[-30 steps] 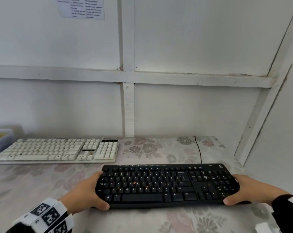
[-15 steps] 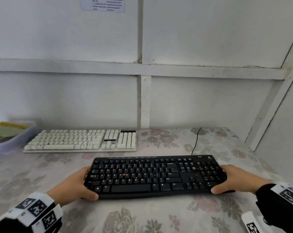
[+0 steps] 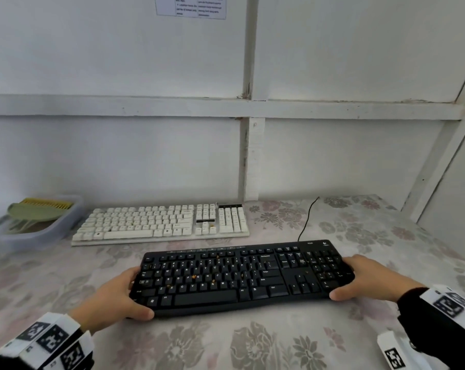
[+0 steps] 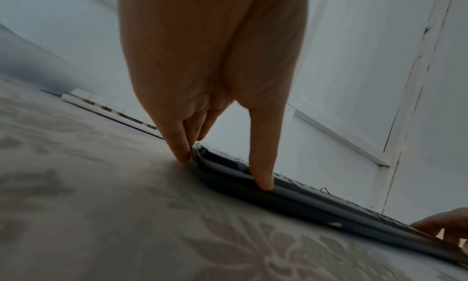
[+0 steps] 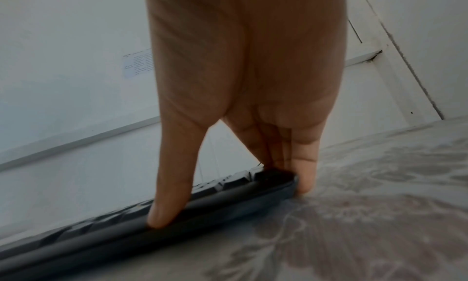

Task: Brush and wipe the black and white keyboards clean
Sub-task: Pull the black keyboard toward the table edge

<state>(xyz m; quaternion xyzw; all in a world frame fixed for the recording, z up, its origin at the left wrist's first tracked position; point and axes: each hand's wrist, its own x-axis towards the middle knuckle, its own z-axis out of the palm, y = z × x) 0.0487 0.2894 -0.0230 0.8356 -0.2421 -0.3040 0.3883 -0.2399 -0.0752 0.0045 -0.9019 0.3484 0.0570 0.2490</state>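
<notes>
A black keyboard (image 3: 242, 276) lies on the flowered tablecloth near me, with orange crumbs among its keys. My left hand (image 3: 119, 297) grips its left end, thumb (image 4: 263, 177) on the front edge and fingers (image 4: 179, 147) at the side. My right hand (image 3: 364, 279) grips the right end the same way, thumb (image 5: 164, 211) on the front edge and fingers (image 5: 303, 177) round the corner. The black keyboard (image 5: 177, 221) shows edge-on in both wrist views. A white keyboard (image 3: 162, 222) lies behind it at the left, by the wall.
A clear plastic tub (image 3: 36, 228) at the far left holds a green brush with yellow bristles (image 3: 39, 209). The black keyboard's cable (image 3: 307, 217) runs back toward the wall. White walls close the table (image 3: 252, 343) at the back and right.
The view has shifted left, bringing the tub with the brush into sight. Both hands keep their grip on the ends of the black keyboard.
</notes>
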